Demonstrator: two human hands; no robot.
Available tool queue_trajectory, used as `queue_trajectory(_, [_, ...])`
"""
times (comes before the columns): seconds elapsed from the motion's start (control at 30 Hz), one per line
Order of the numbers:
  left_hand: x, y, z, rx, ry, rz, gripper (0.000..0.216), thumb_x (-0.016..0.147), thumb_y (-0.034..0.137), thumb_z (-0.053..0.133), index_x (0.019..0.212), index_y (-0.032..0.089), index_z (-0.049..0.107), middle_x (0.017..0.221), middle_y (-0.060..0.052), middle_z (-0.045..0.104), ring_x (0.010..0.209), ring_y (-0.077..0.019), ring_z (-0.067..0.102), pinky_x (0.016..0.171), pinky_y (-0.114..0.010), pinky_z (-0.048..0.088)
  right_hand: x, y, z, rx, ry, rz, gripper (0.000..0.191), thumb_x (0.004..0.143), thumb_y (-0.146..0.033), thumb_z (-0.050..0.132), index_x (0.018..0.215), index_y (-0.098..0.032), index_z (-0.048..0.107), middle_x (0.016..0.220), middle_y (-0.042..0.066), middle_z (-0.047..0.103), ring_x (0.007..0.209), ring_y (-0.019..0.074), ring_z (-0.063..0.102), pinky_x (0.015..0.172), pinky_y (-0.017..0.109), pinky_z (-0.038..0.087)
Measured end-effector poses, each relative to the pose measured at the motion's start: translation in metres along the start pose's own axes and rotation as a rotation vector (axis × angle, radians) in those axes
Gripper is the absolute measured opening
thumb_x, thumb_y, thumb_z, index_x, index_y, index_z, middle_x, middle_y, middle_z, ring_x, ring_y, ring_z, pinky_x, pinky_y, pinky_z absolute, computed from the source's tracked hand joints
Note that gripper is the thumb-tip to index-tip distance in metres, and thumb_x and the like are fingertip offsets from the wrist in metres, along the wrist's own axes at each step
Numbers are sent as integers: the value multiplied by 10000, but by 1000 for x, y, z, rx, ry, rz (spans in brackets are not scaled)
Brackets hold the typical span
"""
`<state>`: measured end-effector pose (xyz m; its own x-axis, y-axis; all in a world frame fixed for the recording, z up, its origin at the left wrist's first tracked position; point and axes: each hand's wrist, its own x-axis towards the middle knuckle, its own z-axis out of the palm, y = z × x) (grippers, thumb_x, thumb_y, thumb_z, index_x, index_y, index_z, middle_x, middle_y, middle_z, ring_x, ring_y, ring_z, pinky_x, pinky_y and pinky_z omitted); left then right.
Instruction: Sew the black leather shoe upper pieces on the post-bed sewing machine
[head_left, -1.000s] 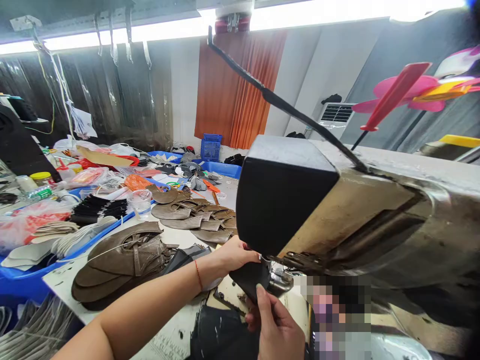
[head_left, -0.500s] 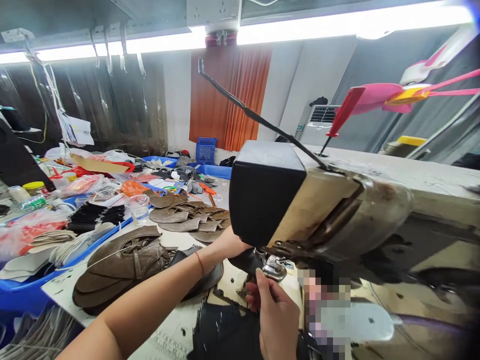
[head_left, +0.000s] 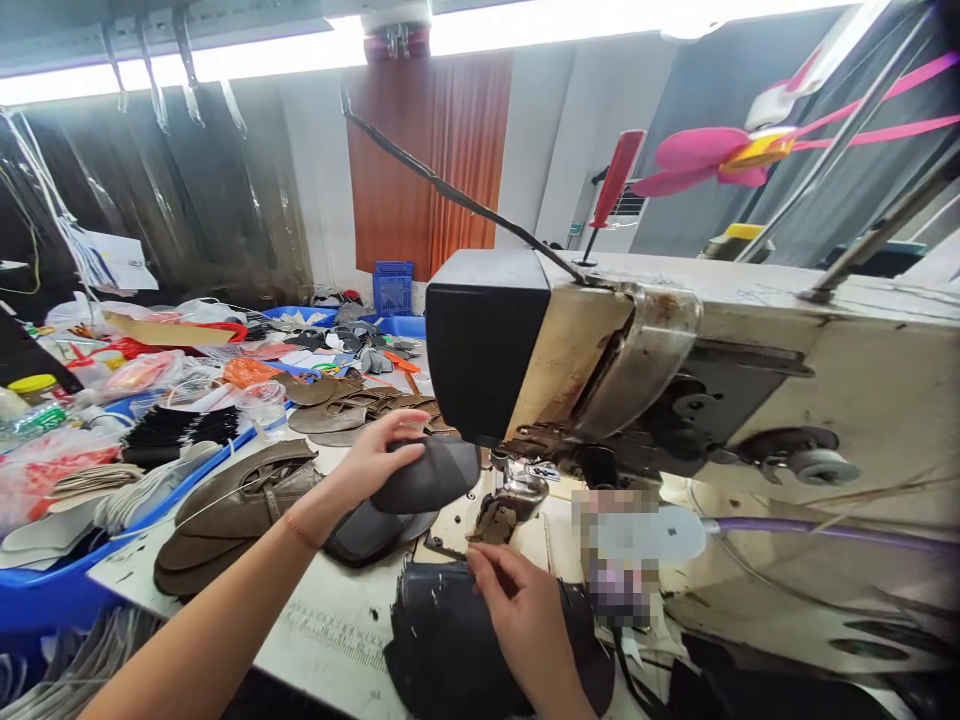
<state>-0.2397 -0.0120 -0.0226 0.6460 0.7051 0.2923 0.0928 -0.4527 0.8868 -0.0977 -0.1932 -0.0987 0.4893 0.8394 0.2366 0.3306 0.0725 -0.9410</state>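
My left hand (head_left: 375,468) holds a dark grey, curved leather-like shoe piece (head_left: 435,475), thumb on top, just left of the presser foot (head_left: 523,487) of a sewing machine (head_left: 487,355). Under that piece, more black pieces (head_left: 367,535) lie on the machine table. My right hand (head_left: 529,615) is over a stack of black pieces (head_left: 431,640) in front of the needle area. Its thumb and forefinger are pinched together at the stack's far edge; whether anything is between them I cannot make out.
Brown shoe pieces (head_left: 232,520) lie in overlapping piles left of the machine. Beyond them a blue tray (head_left: 217,470) holds soles and bags. A red-handled screwdriver (head_left: 619,180) stands on the machine head, near a pink fan (head_left: 701,155). A pale, oval-ended lamp (head_left: 660,535) sits right of the needle.
My left hand has drawn the dark piece out from under the machine head to the left. My right hand has moved down from the presser foot to the black stack. The view has shifted right.
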Motion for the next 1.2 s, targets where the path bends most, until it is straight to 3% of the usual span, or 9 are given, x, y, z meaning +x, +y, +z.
queue_trajectory(0.13, [-34,-59,-27,519,82,-117,222,780,217,509,937,194,664,1022,-81,675,999,-262,580,938,-408,408,-23,22,-4,-51,-6,-36,276,811,-447,598,803,-214,745,680,31,671,608,170,612,590,239,466])
queue_trajectory(0.27, [-66,-72,19,833,401,-15,335,837,144,386,1068,199,622,1187,-112,572,1154,-303,447,971,-476,330,-35,37,-4,-96,51,-28,319,828,-470,566,767,-206,734,640,32,650,573,168,594,535,234,449])
queue_trajectory(0.4, [-98,-53,100,707,-104,21,335,777,398,591,1032,181,583,1066,-100,568,991,-267,493,883,-398,399,-44,43,-6,-151,94,-40,321,824,-473,572,707,-211,716,614,24,633,547,155,570,547,234,439])
queue_trajectory(0.5, [-106,-52,128,710,-251,-84,447,736,454,650,1054,153,560,1130,-121,529,1046,-281,466,919,-408,380,-52,53,-12,-181,165,-55,312,808,-489,587,717,-220,716,642,23,641,613,164,604,616,235,454])
queue_trajectory(0.67, [-92,-60,119,637,-246,-102,382,667,367,744,964,187,583,1063,-62,557,977,-241,498,843,-354,405,-63,76,-18,-196,311,-7,394,802,-576,542,757,-224,713,699,40,664,661,179,641,583,229,490])
queue_trajectory(0.83, [-82,-44,112,438,-280,-166,295,752,153,610,1041,214,604,1055,-43,642,1009,-218,554,884,-334,404,-63,78,-11,-196,426,24,461,718,-594,631,891,-172,692,780,64,644,574,154,589,483,232,486])
queue_trajectory(0.97, [-80,-19,105,123,-476,-109,357,773,167,578,1115,266,593,1085,-6,655,1015,-187,581,873,-291,428,-62,65,-17,-137,276,55,388,674,-534,695,854,-191,725,823,67,690,713,193,646,648,246,536])
queue_trajectory(1.03, [-81,-6,102,109,-409,-40,327,755,164,602,1072,243,604,1054,-19,649,997,-187,572,872,-293,425,-62,56,-23,-69,229,104,337,669,-525,696,799,-218,745,814,48,715,758,203,662,729,248,529])
queue_trajectory(1.2, [-83,13,107,236,-98,118,326,734,160,649,1052,201,587,1089,-53,611,1055,-220,487,971,-378,331,-60,30,-29,26,389,306,364,522,-538,767,692,-215,751,736,37,728,704,221,664,680,257,541])
